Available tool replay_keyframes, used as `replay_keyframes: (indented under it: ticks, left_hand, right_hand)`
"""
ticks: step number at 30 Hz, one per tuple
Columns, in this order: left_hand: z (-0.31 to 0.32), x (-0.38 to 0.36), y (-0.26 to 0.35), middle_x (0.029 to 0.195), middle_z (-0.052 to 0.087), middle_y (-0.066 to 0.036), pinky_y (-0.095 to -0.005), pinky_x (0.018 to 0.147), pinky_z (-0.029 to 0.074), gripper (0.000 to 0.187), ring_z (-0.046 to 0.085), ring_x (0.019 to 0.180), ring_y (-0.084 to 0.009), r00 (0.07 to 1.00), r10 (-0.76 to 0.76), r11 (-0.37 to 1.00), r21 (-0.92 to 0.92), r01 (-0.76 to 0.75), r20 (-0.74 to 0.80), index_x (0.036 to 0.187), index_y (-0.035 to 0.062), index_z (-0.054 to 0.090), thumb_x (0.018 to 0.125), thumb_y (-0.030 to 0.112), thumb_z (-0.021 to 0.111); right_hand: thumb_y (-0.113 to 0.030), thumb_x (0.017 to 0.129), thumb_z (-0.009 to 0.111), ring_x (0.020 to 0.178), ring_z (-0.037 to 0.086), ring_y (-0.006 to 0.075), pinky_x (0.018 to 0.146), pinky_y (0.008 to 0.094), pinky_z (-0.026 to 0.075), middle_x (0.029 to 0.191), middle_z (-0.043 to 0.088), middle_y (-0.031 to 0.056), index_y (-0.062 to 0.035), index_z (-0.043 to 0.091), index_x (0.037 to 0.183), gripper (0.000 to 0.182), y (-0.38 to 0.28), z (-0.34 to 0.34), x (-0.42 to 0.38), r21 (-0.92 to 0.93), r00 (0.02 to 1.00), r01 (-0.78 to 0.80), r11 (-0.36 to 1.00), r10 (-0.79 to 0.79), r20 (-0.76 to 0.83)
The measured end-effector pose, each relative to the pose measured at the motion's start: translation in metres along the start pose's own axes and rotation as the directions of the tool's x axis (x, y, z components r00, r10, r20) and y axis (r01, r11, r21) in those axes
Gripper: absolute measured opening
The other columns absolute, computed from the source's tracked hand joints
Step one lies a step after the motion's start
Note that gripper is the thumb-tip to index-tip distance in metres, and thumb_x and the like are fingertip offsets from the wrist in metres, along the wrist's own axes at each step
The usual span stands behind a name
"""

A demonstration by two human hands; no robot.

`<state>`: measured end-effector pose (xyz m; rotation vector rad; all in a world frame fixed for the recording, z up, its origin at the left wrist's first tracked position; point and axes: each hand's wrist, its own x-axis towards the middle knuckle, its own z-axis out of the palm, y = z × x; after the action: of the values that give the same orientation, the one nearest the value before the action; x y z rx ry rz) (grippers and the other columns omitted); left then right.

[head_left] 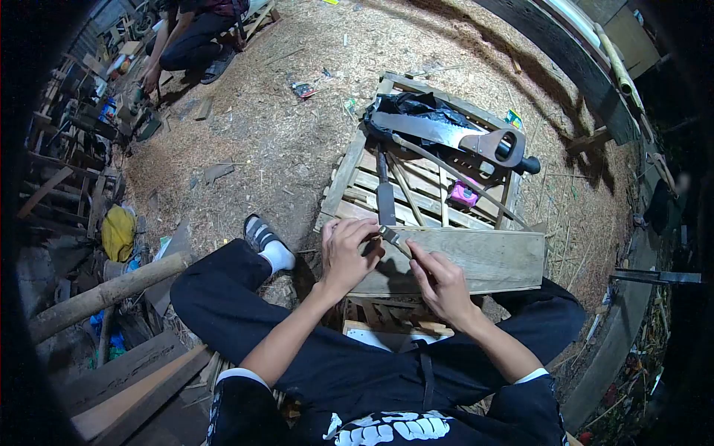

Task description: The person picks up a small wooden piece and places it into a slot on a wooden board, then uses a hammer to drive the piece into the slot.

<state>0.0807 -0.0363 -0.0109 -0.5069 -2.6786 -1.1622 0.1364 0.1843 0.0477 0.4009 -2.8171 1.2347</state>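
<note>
A short, dark metal strip (395,240), whose exact kind I cannot make out, lies slantwise between my two hands. My left hand (346,255) curls its fingers at the strip's upper end. My right hand (440,282) pinches the lower end, with its index finger along it. Just beneath the strip is a pale wooden board (487,258), set across my lap in front of me. Beyond it, a flat-bladed tool (385,199) with a dark handle rests on a slatted wooden frame (343,178).
On the frame lie a handsaw (483,145), a black plastic bag (424,111) and a pink tape measure (465,194). Another person (197,41) crouches at upper left. A thick pole (111,296) and planks (123,372) lie to my left. Wood shavings cover the ground.
</note>
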Motion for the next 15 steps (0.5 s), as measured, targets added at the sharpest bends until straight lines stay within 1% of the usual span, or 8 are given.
replay_keyframes:
  ticks: [2, 4, 5, 8, 10, 11, 13, 15]
  left_hand:
    - [-0.001, 0.001, 0.001, 0.117, 0.078, -0.004, -0.0469, 0.107, 0.038, 0.024, 0.067, 0.117, -0.0239, 1.000, -0.006, 1.000, -0.003, 0.006, 0.003, 0.103, 0.0127, 0.077, 0.081, 0.021, 0.081]
    - [-0.003, 0.000, 0.002, 0.117, 0.077, -0.005, -0.0475, 0.109, 0.038, 0.036, 0.068, 0.116, -0.0256, 0.999, -0.030, 1.000, -0.007, 0.030, 0.023, 0.113, 0.0092, 0.076, 0.080, 0.022, 0.082]
    - [-0.002, 0.000, 0.002, 0.117, 0.077, -0.005, -0.0475, 0.109, 0.038, 0.036, 0.068, 0.116, -0.0256, 0.999, -0.032, 0.999, -0.005, 0.032, 0.023, 0.113, 0.0092, 0.076, 0.080, 0.022, 0.082]
    - [-0.001, 0.000, 0.000, 0.116, 0.077, -0.006, -0.0474, 0.109, 0.038, 0.038, 0.068, 0.115, -0.0258, 0.999, -0.030, 1.000, -0.002, 0.030, 0.013, 0.115, 0.0083, 0.076, 0.080, 0.022, 0.082]
    - [-0.001, 0.000, 0.000, 0.114, 0.077, -0.007, -0.0465, 0.109, 0.038, 0.040, 0.068, 0.114, -0.0254, 0.999, -0.006, 0.999, 0.034, 0.004, 0.043, 0.117, 0.0085, 0.076, 0.080, 0.021, 0.082]
    - [0.000, 0.001, -0.001, 0.114, 0.077, -0.007, -0.0465, 0.109, 0.038, 0.040, 0.068, 0.114, -0.0254, 0.999, -0.005, 0.999, 0.034, 0.003, 0.042, 0.117, 0.0085, 0.076, 0.080, 0.021, 0.082]
    - [-0.002, 0.001, 0.003, 0.119, 0.078, -0.004, -0.0476, 0.108, 0.038, 0.019, 0.068, 0.117, -0.0250, 1.000, -0.029, 0.999, -0.017, 0.029, -0.006, 0.101, 0.0111, 0.075, 0.086, 0.021, 0.078]
    - [-0.004, -0.001, 0.001, 0.119, 0.078, -0.004, -0.0476, 0.108, 0.038, 0.018, 0.068, 0.118, -0.0250, 0.999, -0.047, 0.998, -0.045, 0.047, 0.014, 0.100, 0.0108, 0.075, 0.086, 0.021, 0.079]
  right_hand:
    - [-0.010, 0.101, 0.070, 0.063, 0.063, 0.0355, 0.061, 0.0468, 0.051, 0.080, 0.060, 0.0166, -0.0132, 0.066, 0.144, 0.043, -0.004, -0.003, 0.000, 0.008, 1.000, -0.011, 1.000, 0.011, 0.015]
    - [-0.011, 0.101, 0.069, 0.064, 0.064, 0.0358, 0.061, 0.0468, 0.052, 0.080, 0.061, 0.0164, -0.0130, 0.066, 0.144, 0.043, -0.012, -0.010, 0.002, -0.005, 1.000, -0.017, 1.000, 0.017, 0.018]
    - [-0.011, 0.101, 0.069, 0.064, 0.064, 0.0358, 0.061, 0.0468, 0.052, 0.080, 0.061, 0.0164, -0.0130, 0.066, 0.144, 0.043, -0.012, -0.009, 0.002, -0.003, 1.000, -0.017, 1.000, 0.017, 0.020]
    - [-0.011, 0.102, 0.068, 0.062, 0.063, 0.0347, 0.060, 0.0464, 0.052, 0.079, 0.060, 0.0161, -0.0125, 0.065, 0.145, 0.043, -0.008, -0.005, 0.001, -0.015, 0.999, 0.036, 0.999, -0.036, -0.038]
    - [-0.011, 0.102, 0.068, 0.062, 0.062, 0.0347, 0.061, 0.0468, 0.051, 0.078, 0.058, 0.0160, -0.0129, 0.064, 0.147, 0.045, -0.003, -0.003, 0.002, -0.048, 0.999, 0.029, 0.998, -0.028, 0.041]
    - [-0.011, 0.102, 0.068, 0.062, 0.062, 0.0347, 0.061, 0.0468, 0.051, 0.078, 0.058, 0.0160, -0.0129, 0.064, 0.147, 0.045, -0.004, -0.004, 0.001, -0.048, 0.999, 0.030, 0.998, -0.028, 0.040]
    - [-0.012, 0.102, 0.067, 0.063, 0.063, 0.0369, 0.061, 0.0479, 0.051, 0.079, 0.059, 0.0166, -0.0144, 0.062, 0.148, 0.046, -0.016, -0.012, 0.002, -0.025, 1.000, 0.016, 1.000, -0.016, 0.009]
    - [-0.012, 0.102, 0.067, 0.064, 0.063, 0.0376, 0.061, 0.0482, 0.051, 0.079, 0.059, 0.0168, -0.0148, 0.062, 0.148, 0.047, -0.013, -0.008, 0.001, -0.017, 1.000, 0.014, 1.000, -0.013, 0.011]
